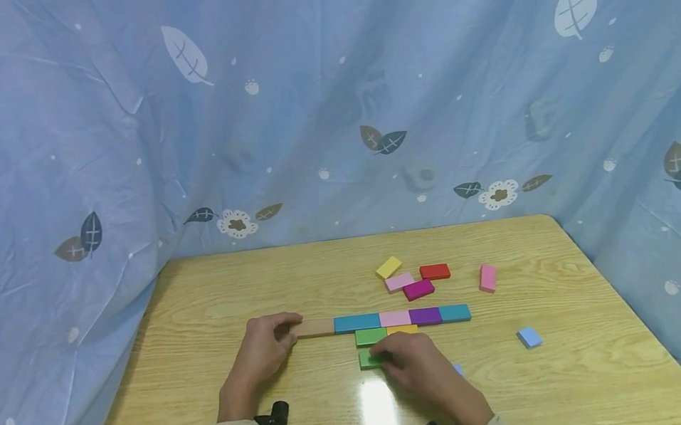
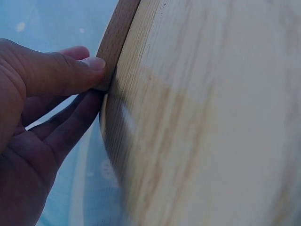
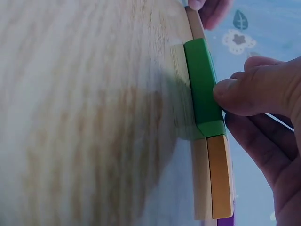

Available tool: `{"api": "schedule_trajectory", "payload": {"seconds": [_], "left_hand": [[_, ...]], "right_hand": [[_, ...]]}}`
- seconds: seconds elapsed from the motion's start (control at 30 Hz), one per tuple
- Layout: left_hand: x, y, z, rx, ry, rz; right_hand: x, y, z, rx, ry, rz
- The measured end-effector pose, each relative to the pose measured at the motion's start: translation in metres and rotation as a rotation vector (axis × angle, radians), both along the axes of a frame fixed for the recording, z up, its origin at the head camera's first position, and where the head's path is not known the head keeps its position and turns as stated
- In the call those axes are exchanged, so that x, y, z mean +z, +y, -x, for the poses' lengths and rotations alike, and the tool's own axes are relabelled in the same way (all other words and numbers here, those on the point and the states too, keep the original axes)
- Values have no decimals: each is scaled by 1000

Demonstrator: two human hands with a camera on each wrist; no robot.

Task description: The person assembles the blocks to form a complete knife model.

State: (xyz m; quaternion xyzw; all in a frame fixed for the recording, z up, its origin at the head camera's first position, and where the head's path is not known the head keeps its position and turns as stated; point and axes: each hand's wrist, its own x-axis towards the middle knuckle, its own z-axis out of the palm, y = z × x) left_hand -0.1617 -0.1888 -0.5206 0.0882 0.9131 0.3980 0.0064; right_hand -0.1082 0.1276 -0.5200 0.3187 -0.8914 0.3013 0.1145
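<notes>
- Okay, so both hands are busy, apart from each other: the left hand (image 1: pixel 262 352) pinches the outer end of the brown block (image 1: pixel 315 328).
- That brown block is the left end of the long row on the table (image 1: pixel 196 296), right up against the blue block (image 1: pixel 357 322).
- Right hand (image 1: pixel 414 361) has thumb and fingers on the near green block (image 1: pixel 366 360), just in front of the back green block (image 1: pixel 371 337). Can't tell if it's lifted.
- Back green one sits beside the orange block (image 1: pixel 403 330).
- Handling-wise, I'd guess light, stiff, not fragile; the painted faces look smooth, maybe slightly slippery.
- Imo grab green ones across the long sides, brown by its free end.
</notes>
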Motion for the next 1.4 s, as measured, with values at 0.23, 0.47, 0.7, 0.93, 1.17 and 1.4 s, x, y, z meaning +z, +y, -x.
{"api": "schedule_trajectory", "payload": {"seconds": [0.23,0.47,0.7,0.93,1.17,1.4], "left_hand": [[1,0,1,-8,0,-2],[2,0,1,-11,-3,-10],[1,-1,1,-5,-11,-6],[1,-1,1,-3,-12,-4],[3,-1,0,3,-19,6],[1,-1,0,9,-24,0]], "right_hand": [[4,-2,3,-35,-69,-31],[5,-3,4,-39,-85,-12],[4,-4,5,-31,-43,-1],[7,2,8,-6,1,66],[21,44,25,-133,16,185],[30,105,43,-401,15,174]]}}
